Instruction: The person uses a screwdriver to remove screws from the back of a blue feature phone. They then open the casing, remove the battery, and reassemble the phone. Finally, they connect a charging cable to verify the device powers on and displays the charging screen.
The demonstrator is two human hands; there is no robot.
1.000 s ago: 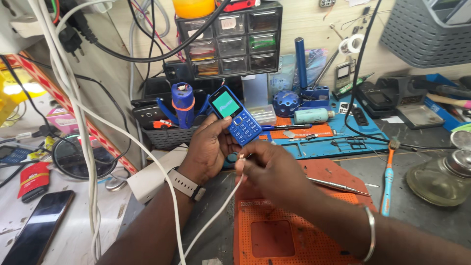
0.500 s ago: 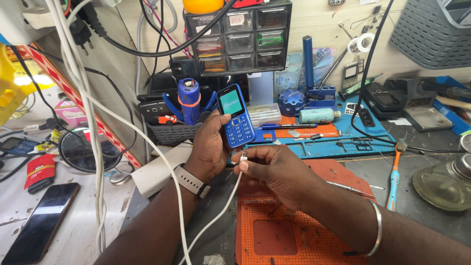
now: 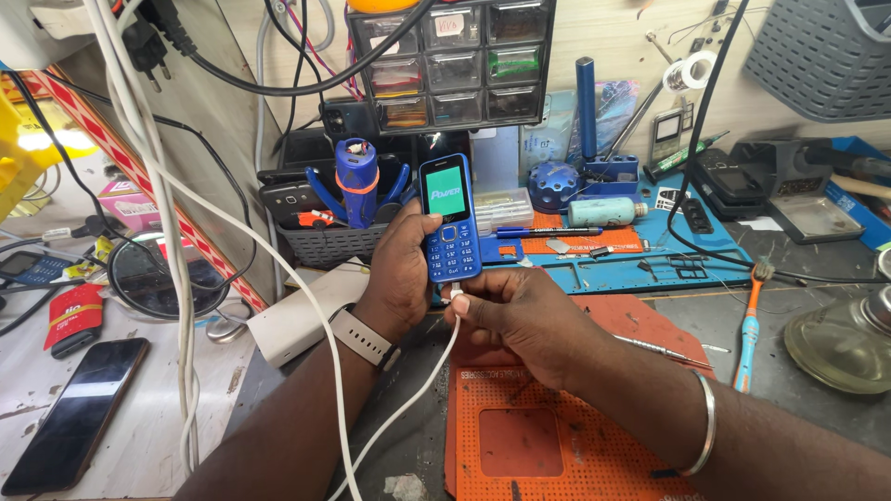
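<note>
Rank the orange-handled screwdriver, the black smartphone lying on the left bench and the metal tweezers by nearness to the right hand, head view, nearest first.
1. Metal tweezers, on the orange mat just right of the right hand.
2. Orange-handled screwdriver, further right on the dark bench.
3. Black smartphone, far left, beyond the left arm.

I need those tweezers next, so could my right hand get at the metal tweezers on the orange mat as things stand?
Probably yes, once freed: the right hand is pinching the white cable at the blue phone, but the tweezers lie uncovered on the orange mat just beside it.
</note>
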